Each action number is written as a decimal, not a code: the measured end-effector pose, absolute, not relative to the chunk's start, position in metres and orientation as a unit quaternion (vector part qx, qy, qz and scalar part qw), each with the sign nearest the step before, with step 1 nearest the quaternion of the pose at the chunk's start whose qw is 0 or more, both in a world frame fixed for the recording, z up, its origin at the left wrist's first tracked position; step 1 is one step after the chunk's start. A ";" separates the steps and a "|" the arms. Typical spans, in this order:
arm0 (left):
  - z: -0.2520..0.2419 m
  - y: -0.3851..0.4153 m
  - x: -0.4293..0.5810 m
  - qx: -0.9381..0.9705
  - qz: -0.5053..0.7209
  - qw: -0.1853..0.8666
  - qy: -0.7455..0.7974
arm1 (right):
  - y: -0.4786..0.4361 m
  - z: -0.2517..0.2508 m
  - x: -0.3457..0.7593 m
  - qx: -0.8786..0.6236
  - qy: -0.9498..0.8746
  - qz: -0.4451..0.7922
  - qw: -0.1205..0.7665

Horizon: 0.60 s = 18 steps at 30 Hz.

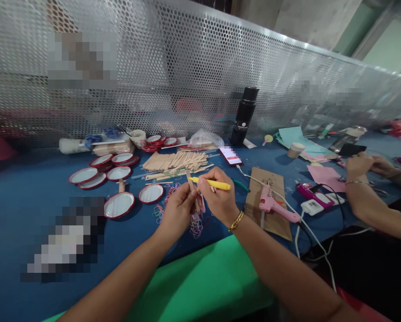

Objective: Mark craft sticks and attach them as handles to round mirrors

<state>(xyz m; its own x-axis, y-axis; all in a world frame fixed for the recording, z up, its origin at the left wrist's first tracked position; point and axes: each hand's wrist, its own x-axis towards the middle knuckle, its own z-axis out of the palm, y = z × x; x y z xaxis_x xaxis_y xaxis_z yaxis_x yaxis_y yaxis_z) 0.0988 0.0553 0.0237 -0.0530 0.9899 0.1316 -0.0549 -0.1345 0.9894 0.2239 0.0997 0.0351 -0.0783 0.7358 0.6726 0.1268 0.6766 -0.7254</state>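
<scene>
My left hand (pixel 178 208) is closed on a wooden craft stick (pixel 190 180), held upright at a slant over the table. Closed round a yellow marker (pixel 215 184), my right hand (pixel 219 194) has the marker's tip at the upper part of the stick. Both hands are close together, nearly touching. Beneath and beside them lies a tangle of colourful rubber bands (pixel 196 226). Behind the hands is a pile of wooden sticks (pixel 177 160). A round red-rimmed lid (pixel 151 193) lies left of the bands.
More red-rimmed lids (pixel 119 205) lie at the left. A black bottle (pixel 245 117) and a phone (pixel 230 155) stand and lie behind. Right are a pink glue gun (pixel 276 205) on cardboard (pixel 254 179), cables, and another person's hands (pixel 361 164).
</scene>
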 end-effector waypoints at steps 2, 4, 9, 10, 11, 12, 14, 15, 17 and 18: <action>0.024 0.055 0.099 0.508 0.557 0.463 0.466 | 0.100 0.035 0.224 -0.316 -0.689 0.249 0.603; 0.025 0.055 0.099 0.509 0.555 0.462 0.469 | 0.101 0.035 0.225 -0.322 -0.684 0.238 0.610; 0.026 0.055 0.099 0.507 0.553 0.464 0.471 | 0.099 0.035 0.224 -0.321 -0.685 0.248 0.606; 0.026 0.055 0.099 0.507 0.552 0.464 0.471 | 0.099 0.035 0.224 -0.319 -0.688 0.253 0.600; 0.027 0.055 0.100 0.507 0.551 0.465 0.472 | 0.099 0.035 0.223 -0.319 -0.691 0.255 0.596; 0.027 0.054 0.100 0.506 0.551 0.465 0.473 | 0.099 0.035 0.224 -0.321 -0.691 0.253 0.596; 0.028 0.053 0.100 0.503 0.552 0.466 0.474 | 0.100 0.035 0.224 -0.325 -0.689 0.241 0.602; 0.029 0.053 0.100 0.502 0.553 0.466 0.474 | 0.101 0.035 0.224 -0.325 -0.686 0.236 0.607; 0.029 0.053 0.100 0.500 0.556 0.467 0.472 | 0.101 0.036 0.225 -0.324 -0.682 0.235 0.612; 0.029 0.053 0.100 0.499 0.557 0.468 0.471 | 0.100 0.036 0.225 -0.323 -0.682 0.241 0.611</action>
